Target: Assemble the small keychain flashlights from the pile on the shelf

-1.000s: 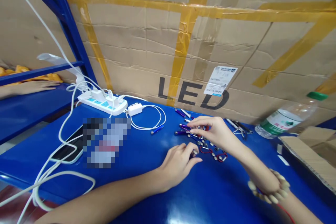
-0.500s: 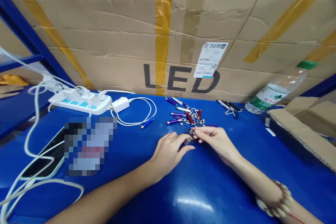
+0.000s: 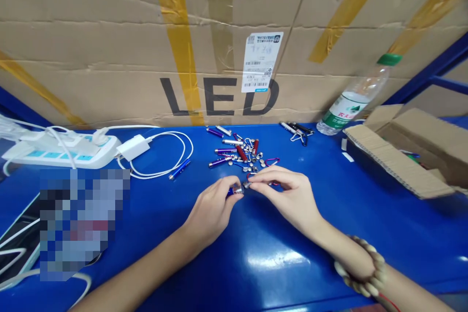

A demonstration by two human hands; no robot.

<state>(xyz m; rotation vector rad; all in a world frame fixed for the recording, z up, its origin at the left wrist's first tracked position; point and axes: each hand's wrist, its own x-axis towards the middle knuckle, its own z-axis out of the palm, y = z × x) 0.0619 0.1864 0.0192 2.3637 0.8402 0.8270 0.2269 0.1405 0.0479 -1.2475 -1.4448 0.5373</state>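
Observation:
My left hand (image 3: pixel 212 209) pinches a small purple keychain flashlight (image 3: pixel 235 190) by its body, just above the blue table (image 3: pixel 278 258). My right hand (image 3: pixel 288 195) meets it from the right, fingertips closed on a tiny silver part (image 3: pixel 247 185) at the flashlight's end. Just behind both hands lies a pile of several small flashlights, clips and button cells (image 3: pixel 243 153) in purple, red and silver. A bead bracelet (image 3: pixel 360 270) is on my right wrist.
A large taped cardboard box marked LED (image 3: pixel 219 39) walls off the back. At the left are a white power strip (image 3: pixel 62 148), a charger with coiled cable (image 3: pixel 153 156) and a phone (image 3: pixel 14 234). A water bottle (image 3: pixel 353 100) and an open carton (image 3: pixel 402 151) stand right.
My right hand left the pile and came back to meet my left hand; both now hold the flashlight between them. The view swung to the right.

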